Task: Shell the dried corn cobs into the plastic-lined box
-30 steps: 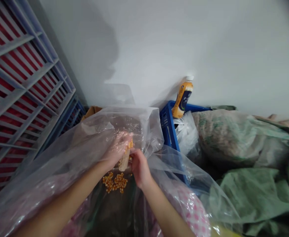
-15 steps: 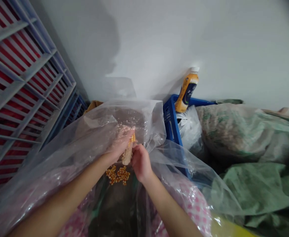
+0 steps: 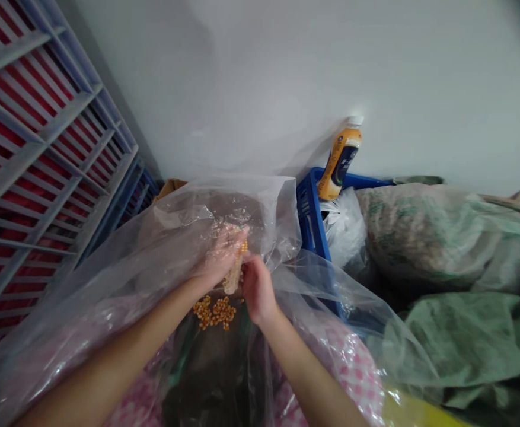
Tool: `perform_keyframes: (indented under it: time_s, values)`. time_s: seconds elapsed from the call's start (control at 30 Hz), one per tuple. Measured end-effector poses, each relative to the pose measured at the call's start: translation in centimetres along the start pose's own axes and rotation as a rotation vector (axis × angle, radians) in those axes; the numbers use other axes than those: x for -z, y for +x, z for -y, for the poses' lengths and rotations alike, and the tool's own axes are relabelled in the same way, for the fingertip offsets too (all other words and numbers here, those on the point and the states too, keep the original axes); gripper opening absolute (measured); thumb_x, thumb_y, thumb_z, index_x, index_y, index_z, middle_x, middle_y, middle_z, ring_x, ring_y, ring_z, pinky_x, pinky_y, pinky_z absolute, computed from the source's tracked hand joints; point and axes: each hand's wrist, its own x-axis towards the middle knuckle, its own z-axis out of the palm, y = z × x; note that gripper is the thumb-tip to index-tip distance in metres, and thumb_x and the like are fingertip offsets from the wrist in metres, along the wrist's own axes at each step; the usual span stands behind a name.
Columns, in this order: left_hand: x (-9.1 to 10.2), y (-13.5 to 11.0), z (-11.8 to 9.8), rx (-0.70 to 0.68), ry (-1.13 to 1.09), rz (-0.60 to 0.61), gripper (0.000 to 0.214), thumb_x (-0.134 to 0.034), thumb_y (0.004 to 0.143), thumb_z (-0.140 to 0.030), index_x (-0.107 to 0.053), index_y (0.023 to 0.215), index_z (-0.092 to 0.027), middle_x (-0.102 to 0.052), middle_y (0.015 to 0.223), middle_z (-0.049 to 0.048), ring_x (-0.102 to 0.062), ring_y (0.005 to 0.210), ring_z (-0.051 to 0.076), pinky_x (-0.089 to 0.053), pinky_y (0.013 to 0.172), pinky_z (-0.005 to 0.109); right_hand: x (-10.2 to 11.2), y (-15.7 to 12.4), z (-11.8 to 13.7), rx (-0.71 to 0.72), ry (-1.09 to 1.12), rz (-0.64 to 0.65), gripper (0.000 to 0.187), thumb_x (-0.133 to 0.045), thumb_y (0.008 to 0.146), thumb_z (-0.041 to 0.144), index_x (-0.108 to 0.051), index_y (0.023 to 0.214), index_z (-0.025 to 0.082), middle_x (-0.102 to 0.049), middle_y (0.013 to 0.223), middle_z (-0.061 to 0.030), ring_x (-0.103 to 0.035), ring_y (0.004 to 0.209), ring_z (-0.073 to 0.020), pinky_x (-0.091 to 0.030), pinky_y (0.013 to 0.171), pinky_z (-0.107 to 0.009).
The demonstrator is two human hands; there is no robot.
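A corn cob (image 3: 232, 279) is held between my two hands inside a clear plastic bag (image 3: 281, 201). Its near end is bare and pale, while yellow kernels show at the far end. My left hand (image 3: 222, 255) is wrapped round the cob from the left, partly seen through the plastic. My right hand (image 3: 258, 287) presses on the cob's right side with curled fingers; the fingertips are partly hidden. Loose corn kernels (image 3: 215, 312) lie in a small heap in the bag, just below the cob.
Stacked plastic crates (image 3: 64, 136) rise on the left. To the right, a blue crate (image 3: 315, 219) holds a white plastic bag (image 3: 344, 228) and a leaning orange bottle (image 3: 340, 160). Full woven sacks (image 3: 424, 237) lie farther right. A pale wall (image 3: 264, 89) stands behind.
Both hands remain on the cob, with my right fingers shifted slightly. The whole view has moved a little, and the shadow on the wall has shrunk away.
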Motion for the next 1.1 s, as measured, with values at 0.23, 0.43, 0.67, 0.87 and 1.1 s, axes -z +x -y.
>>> perform_keyframes:
  time_s: [0.23,0.43,0.67,0.87,1.1]
  values:
    - [-0.3,-0.1,0.2,-0.002,-0.016,-0.003,0.036,-0.053,0.071,-0.056,-0.056,0.082,-0.022,-0.060,0.076,0.0010,-0.056,0.077,0.018,-0.043,0.072,0.029,-0.1,0.3,-0.2,0.050,-0.020,-0.002,0.016,-0.052,0.059,0.037,-0.053,0.062,0.021,-0.057,0.056,0.0035,-0.055,0.064,-0.0161,-0.039,0.057,-0.024]
    - [0.0,0.2,-0.7,0.036,-0.141,-0.009,0.039,-0.051,0.071,-0.058,-0.055,0.074,-0.019,-0.056,0.070,0.0007,-0.055,0.070,0.017,-0.042,0.067,0.029,0.4,0.4,-0.7,0.140,-0.057,0.078,0.016,-0.053,0.063,0.032,-0.060,0.069,0.020,-0.062,0.066,0.0027,-0.056,0.068,-0.0159,-0.040,0.060,-0.024]
    - [0.3,0.0,-1.7,0.040,-0.102,-0.027,0.038,-0.050,0.072,-0.057,-0.054,0.074,-0.019,-0.055,0.070,-0.0001,-0.052,0.068,0.015,-0.040,0.069,0.028,0.7,0.5,-0.8,0.197,-0.161,0.117,0.012,-0.054,0.067,0.028,-0.061,0.070,0.019,-0.061,0.065,0.0032,-0.053,0.065,-0.0139,-0.037,0.059,-0.022]
    - [0.1,-0.1,-0.9,0.025,-0.006,-0.011,0.039,-0.049,0.072,-0.059,-0.054,0.080,-0.021,-0.058,0.077,0.0020,-0.054,0.075,0.017,-0.039,0.075,0.030,0.3,0.4,-0.7,0.117,-0.070,0.051,0.012,-0.057,0.061,0.031,-0.056,0.064,0.019,-0.055,0.057,0.0046,-0.051,0.059,-0.0131,-0.034,0.053,-0.021]
    - [0.0,0.0,-0.9,0.024,-0.037,-0.015,0.038,-0.048,0.074,-0.056,-0.054,0.083,-0.019,-0.059,0.082,0.0035,-0.054,0.081,0.018,-0.039,0.082,0.032,0.0,0.4,-0.7,0.175,-0.140,0.093,0.013,-0.056,0.063,0.031,-0.058,0.066,0.019,-0.058,0.061,0.0028,-0.052,0.062,-0.0138,-0.037,0.058,-0.022]
